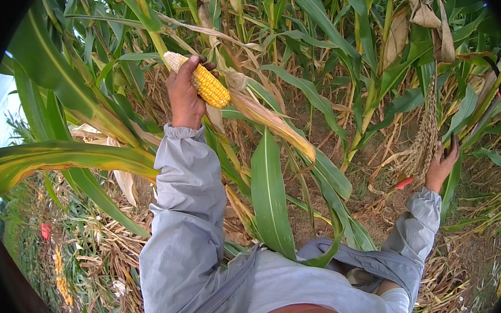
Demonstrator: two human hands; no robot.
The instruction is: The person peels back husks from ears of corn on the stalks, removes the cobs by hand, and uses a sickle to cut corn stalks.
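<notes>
My left hand grips a husked ear of corn. Its yellow kernels face me, and the pale end of the ear sticks out past my thumb. Right beside it, a dry tan husk hangs from a cornstalk. On the far side, my right hand is raised with its fingers apart, and no object shows in it. It is close to a dried corn tassel and a green cornstalk; whether the fingers touch either is unclear.
Standing corn plants fill the view ahead. A broad green leaf crosses before my chest. Down at the left, husked yellow ears lie on flattened stalks and dry leaves. A small red object shows near my right wrist.
</notes>
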